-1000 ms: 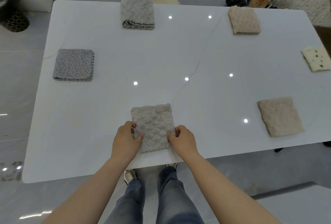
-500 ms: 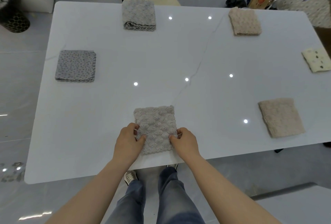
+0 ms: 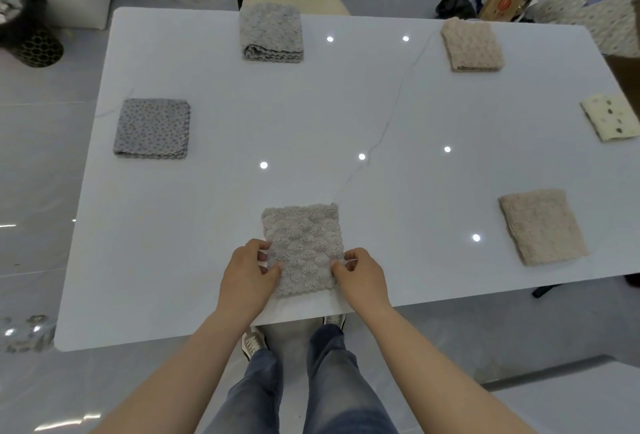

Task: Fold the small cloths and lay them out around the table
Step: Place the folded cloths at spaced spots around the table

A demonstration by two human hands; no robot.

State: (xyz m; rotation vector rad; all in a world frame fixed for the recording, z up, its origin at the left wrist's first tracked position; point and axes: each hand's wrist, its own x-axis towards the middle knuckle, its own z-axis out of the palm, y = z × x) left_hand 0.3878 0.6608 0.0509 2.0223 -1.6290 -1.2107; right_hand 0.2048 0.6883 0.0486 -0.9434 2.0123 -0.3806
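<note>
Both hands (image 3: 247, 272) nudged grey cloth (image 3: 303, 248) farther; no writing.

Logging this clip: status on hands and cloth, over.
Left hand and right hand pinch folded grey cloth at near table edge. Five other folded cloths laid out. Nothing obstructing.

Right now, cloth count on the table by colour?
Grey bobble-textured: 2, the far grey cloth and the near grey cloth, held at its sides by the left hand and right hand
Grey dotted: 1, the dotted cloth
Beige: 2, the far beige cloth and the near beige cloth
Cream spotted: 1, the cream cloth
Total: 6
</note>
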